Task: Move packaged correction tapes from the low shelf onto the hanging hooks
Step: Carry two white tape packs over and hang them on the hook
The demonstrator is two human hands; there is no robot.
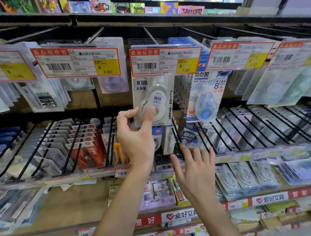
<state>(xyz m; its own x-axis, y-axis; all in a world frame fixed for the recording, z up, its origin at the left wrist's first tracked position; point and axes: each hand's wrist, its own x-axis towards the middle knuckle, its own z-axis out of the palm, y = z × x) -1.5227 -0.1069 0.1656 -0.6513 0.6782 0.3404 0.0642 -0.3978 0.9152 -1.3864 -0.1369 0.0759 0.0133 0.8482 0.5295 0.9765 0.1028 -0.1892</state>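
Price tag (165, 60) hides pack's hook hole — far-left tags (3, 66) blurred, unreadable.

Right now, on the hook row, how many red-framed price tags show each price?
5.80 price tag: 2
6.80 price tag: 1
5.50 price tag: 1
Unreadable price tag: 1
Total: 5

Reads "30米 大容量" on the hanging correction tape pack (152, 101), 5.80 on its price tag (165, 60), 6.80 on the left tag (76, 61), "8mm" on the dot tape pack (207, 95).
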